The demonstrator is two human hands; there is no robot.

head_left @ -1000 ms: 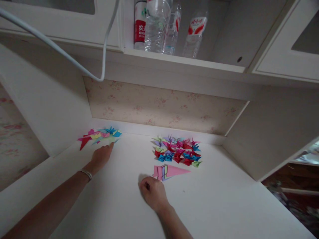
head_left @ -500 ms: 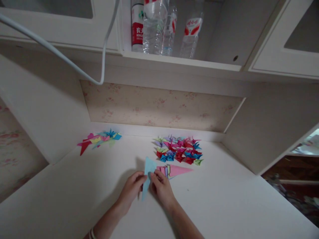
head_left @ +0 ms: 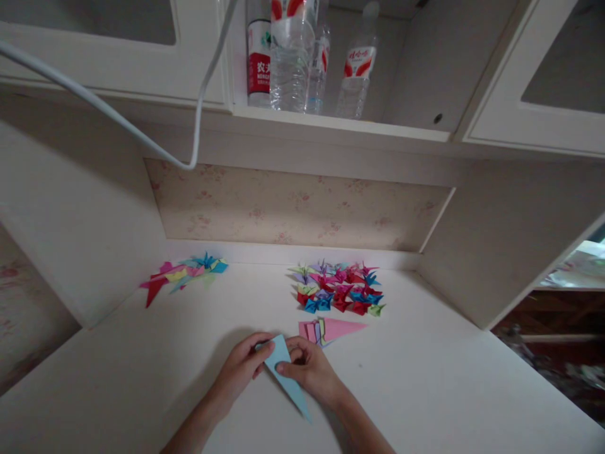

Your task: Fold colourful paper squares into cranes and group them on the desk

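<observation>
A light blue piece of folded paper (head_left: 289, 382) is held between my two hands above the white tabletop, its long point slanting down to the right. My left hand (head_left: 244, 362) pinches its upper left edge with thumb and fingers. On the other side, my right hand (head_left: 309, 369) grips it, thumb pressed on the face and fingers behind. Just beyond my right hand lie folded paper pieces (head_left: 347, 328) in pink, with green and purple ones overlapping. Behind them, rows of colourful paper cranes (head_left: 341, 287) stand close together.
A loose pile of coloured folded papers (head_left: 184, 275) lies at the back left. Plastic bottles (head_left: 358, 69) stand on the shelf overhead. A white cable or arm (head_left: 142, 131) hangs in front of the cupboards at upper left. Side panels (head_left: 482, 239) bound the table.
The light blue paper has turned, its long point swinging from lower left to lower right. Both hands have come slightly nearer and still hold it. The view has shifted a little.
</observation>
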